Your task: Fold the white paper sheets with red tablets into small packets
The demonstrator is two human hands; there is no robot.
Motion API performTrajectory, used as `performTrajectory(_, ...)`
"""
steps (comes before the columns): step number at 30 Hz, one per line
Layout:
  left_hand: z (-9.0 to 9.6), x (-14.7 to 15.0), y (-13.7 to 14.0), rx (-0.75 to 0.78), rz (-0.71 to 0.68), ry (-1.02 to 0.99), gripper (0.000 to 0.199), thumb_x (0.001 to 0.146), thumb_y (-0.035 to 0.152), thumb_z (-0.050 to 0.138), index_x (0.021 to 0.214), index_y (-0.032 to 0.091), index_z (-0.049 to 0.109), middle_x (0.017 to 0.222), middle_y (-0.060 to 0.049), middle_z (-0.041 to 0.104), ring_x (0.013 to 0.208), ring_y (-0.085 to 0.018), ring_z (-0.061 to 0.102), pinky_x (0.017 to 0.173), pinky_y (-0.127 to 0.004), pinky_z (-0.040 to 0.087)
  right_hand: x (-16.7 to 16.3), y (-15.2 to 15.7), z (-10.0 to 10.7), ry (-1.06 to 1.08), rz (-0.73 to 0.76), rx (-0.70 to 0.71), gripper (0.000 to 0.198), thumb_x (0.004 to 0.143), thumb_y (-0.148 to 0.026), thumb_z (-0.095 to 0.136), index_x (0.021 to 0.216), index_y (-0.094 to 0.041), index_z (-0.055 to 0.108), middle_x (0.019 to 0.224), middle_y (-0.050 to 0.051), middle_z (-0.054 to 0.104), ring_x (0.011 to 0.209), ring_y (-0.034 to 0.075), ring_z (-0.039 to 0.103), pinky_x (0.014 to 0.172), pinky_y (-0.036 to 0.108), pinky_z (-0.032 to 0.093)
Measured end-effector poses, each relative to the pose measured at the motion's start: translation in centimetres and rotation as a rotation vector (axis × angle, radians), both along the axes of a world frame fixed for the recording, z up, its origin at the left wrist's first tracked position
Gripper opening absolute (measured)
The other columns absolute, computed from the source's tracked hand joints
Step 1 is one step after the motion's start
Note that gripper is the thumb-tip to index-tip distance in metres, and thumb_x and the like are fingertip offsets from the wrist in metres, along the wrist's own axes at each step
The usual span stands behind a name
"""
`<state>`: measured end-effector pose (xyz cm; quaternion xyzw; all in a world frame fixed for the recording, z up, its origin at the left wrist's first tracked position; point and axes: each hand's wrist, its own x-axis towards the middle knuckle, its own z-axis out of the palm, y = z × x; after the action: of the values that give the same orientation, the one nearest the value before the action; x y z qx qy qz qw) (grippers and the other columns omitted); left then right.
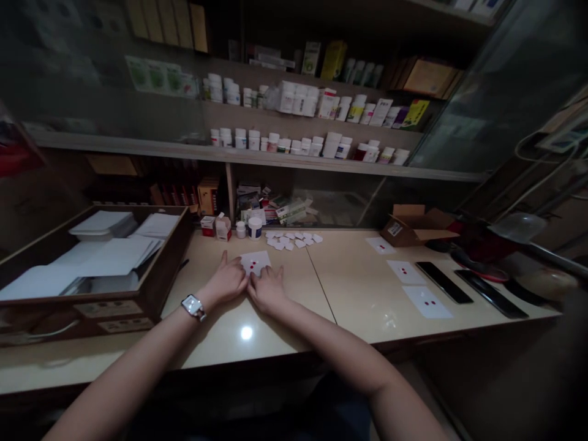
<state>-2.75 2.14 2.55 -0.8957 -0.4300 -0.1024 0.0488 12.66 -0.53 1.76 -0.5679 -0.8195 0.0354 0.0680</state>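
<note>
"What are the hands doing over there?"

"On my head view, the left hand [228,278] is at the left edge of a white sheet [263,257], index finger stretched out and the other fingers bent. The right hand [267,289] lies palm down at the near edge, its thumb side close against the left. I can't tell whether either one pinches the paper; the contact is partly hidden."

"And the sheet itself?"

"On the near part of the surface [294,294], straight ahead of the person, left of the seam. Small red pieces [254,263] lie on it. I'd say it is kept flat so they don't roll, and the hands sit low at that near corner to steady it."

"Why is so much pushed to the back?"

"To stay out of the forearms' way, I think. A white tub [255,228] and a small bottle [241,230] stand upright beyond the sheet, with a cluster of folded white papers [294,239] to their right."

"What about the far sides?"

"On my right I see three separate sheets [408,279], each with red pieces, laid apart, probably so nothing mixes. A dark phone-like slab [444,282] lies just beside them. On the left, an open wooden box [158,260] holds stacked paper [110,256], placed, I'd guess, for easy reach."
</note>
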Motion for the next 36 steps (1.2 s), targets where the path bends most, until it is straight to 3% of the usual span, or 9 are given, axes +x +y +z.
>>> performTrajectory(4, 0.6, -2.3, -0.5, -0.008, 0.022, 0.034, 0.037, 0.09, 0.027, 0.035, 0.076, 0.013, 0.067, 0.085, -0.014, 0.067, 0.106, -0.03, 0.054, 0.105, -0.064, 0.015, -2.5, 0.0, -0.3, -0.01, 0.015, 0.013, 0.042, 0.095, -0.043, 0.032, 0.116, -0.018, 0.059, 0.112, 0.017, 0.058, 0.106, 0.031, 0.049, 0.1, 0.061, 0.015)
performTrajectory(10, 1.5, -4.1, -0.9, -0.063, 0.104, 0.099, 0.034, 0.087, 0.022, 0.036, 0.083, 0.012, 0.068, 0.093, -0.017, 0.068, 0.098, -0.029, 0.059, 0.099, -0.058, 0.03, -3.7, -0.1, -0.5, -0.007, 0.086, 0.025, 0.041, 0.095, -0.044, 0.033, 0.12, -0.019, 0.054, 0.113, 0.015, 0.058, 0.106, 0.029, 0.05, 0.1, 0.053, 0.021)
performTrajectory(16, 1.1, -3.3, -0.6, -0.057, 0.239, 0.151, 0.032, 0.083, 0.02, 0.04, 0.079, 0.008, 0.069, 0.087, -0.023, 0.068, 0.098, -0.036, 0.057, 0.089, -0.061, 0.036, -3.3, 0.1, -0.7, 0.086, 0.11, -0.013, 0.04, 0.096, -0.043, 0.031, 0.118, -0.018, 0.052, 0.121, 0.013, 0.056, 0.113, 0.028, 0.047, 0.096, 0.049, 0.027)
performTrajectory(21, 0.7, -3.0, -0.6, 0.002, 0.304, 0.177, 0.031, 0.083, 0.019, 0.042, 0.078, 0.005, 0.07, 0.091, -0.026, 0.064, 0.096, -0.039, 0.056, 0.08, -0.058, 0.04, -3.7, -0.2, -0.8, 0.124, 0.116, -0.028, 0.041, 0.095, -0.043, 0.033, 0.12, -0.017, 0.052, 0.124, 0.013, 0.055, 0.115, 0.028, 0.045, 0.097, 0.053, 0.026)
performTrajectory(24, 1.2, -1.6, -0.1, 0.051, 0.337, 0.151, 0.031, 0.083, 0.019, 0.041, 0.082, 0.005, 0.068, 0.094, -0.026, 0.062, 0.095, -0.039, 0.056, 0.081, -0.056, 0.04, -2.2, -0.2, -0.2, 0.167, 0.136, -0.04, 0.043, 0.095, -0.043, 0.032, 0.128, -0.019, 0.046, 0.133, 0.014, 0.05, 0.119, 0.028, 0.044, 0.1, 0.057, 0.022)
performTrajectory(26, 1.8, 0.9, 0.7, 0.077, 0.321, 0.108, 0.029, 0.083, 0.016, 0.041, 0.088, 0.005, 0.066, 0.094, -0.024, 0.061, 0.093, -0.035, 0.057, 0.082, -0.051, 0.041, 0.9, 0.2, 0.4, 0.181, 0.1, -0.023, 0.046, 0.094, -0.043, 0.033, 0.134, -0.021, 0.04, 0.141, 0.014, 0.042, 0.124, 0.028, 0.04, 0.102, 0.059, 0.02)
performTrajectory(28, 2.1, 5.0, 1.8, 0.068, 0.207, 0.06, 0.027, 0.082, 0.015, 0.041, 0.092, 0.006, 0.064, 0.096, -0.021, 0.062, 0.094, -0.032, 0.056, 0.084, -0.047, 0.042, 5.9, 0.8, 0.9, 0.147, -0.02, -0.006, 0.047, 0.092, -0.041, 0.039, 0.134, -0.02, 0.042, 0.142, 0.015, 0.04, 0.126, 0.029, 0.037, 0.103, 0.058, 0.017)
performTrajectory(33, 0.7, 19.7, 4.4, -0.006, -0.152, -0.128, 0.03, 0.084, 0.019, 0.042, 0.107, 0.012, 0.059, 0.117, -0.015, 0.058, 0.114, -0.027, 0.048, 0.099, -0.043, 0.035, 22.3, 2.1, 0.9, 0.006, -0.491, 0.032, 0.042, 0.091, -0.035, 0.04, 0.124, -0.013, 0.053, 0.133, 0.021, 0.048, 0.121, 0.033, 0.042, 0.102, 0.059, 0.018)
performTrajectory(36, -0.7, 28.5, 6.2, -0.104, -0.268, -0.154, 0.042, 0.085, 0.021, 0.041, 0.125, 0.014, 0.05, 0.138, -0.014, 0.045, 0.13, -0.027, 0.034, 0.106, -0.047, 0.029, 30.6, 2.3, 0.4, -0.061, -0.669, 0.018, 0.04, 0.094, -0.035, 0.034, 0.119, -0.014, 0.057, 0.127, 0.02, 0.052, 0.12, 0.033, 0.042, 0.101, 0.063, 0.017)
